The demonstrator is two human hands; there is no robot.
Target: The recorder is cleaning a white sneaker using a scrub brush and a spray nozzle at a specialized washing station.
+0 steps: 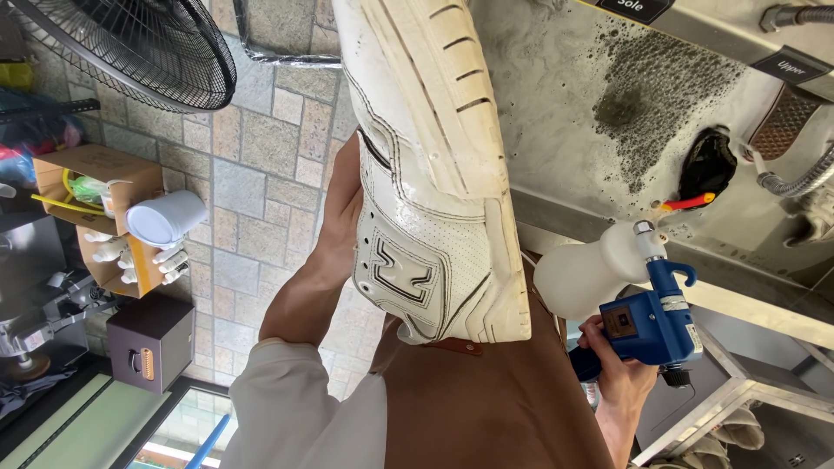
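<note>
Above the lap: left hand fingers hidden behind white sneaker | right hand fingers wrapped around blue spray gun

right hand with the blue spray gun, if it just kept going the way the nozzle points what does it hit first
The right hand holds the blue spray gun, whose nozzle end points up toward the wet, foamy basin wall. It would probably meet that wall first, near the red-and-black brush. Depth is unclear, and the white sneaker lies off to the side.

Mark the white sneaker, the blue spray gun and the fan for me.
white sneaker (434, 174): head view, on the side panel near the sole.
blue spray gun (647, 326): head view, on the blue body above the grip.
fan (148, 43): head view, on the black wire guard.
</note>
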